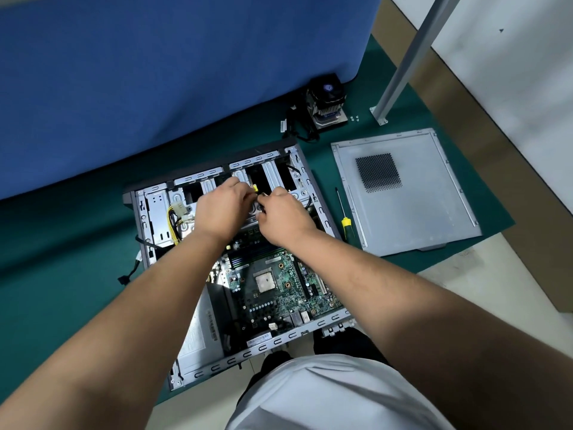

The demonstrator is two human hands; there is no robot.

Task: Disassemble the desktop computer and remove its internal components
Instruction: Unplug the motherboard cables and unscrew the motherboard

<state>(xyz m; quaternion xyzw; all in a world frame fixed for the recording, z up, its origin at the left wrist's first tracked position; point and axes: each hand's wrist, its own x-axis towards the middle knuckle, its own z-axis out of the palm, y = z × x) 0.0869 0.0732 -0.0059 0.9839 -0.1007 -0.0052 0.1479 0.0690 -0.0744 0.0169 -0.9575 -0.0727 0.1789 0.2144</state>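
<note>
The open desktop case [145,212] lies flat on a green mat. Its green motherboard [279,283] shows a bare CPU [265,281], and the power supply [198,330] sits at the near left. Both hands are deep in the far drive-bay area. My left hand [221,209] has its fingers curled around a part with a yellow tip [255,188]. My right hand [280,217] pinches a black cable [262,206] just beside it. What the fingers hold is mostly hidden by the hands.
The removed side panel [406,193] lies right of the case, with a yellow-handled screwdriver [343,215] between them. The removed CPU cooler [327,102] and loose cables sit at the back, a few screws [354,118] beside it. A blue partition [155,72] and a metal post [403,60] stand behind.
</note>
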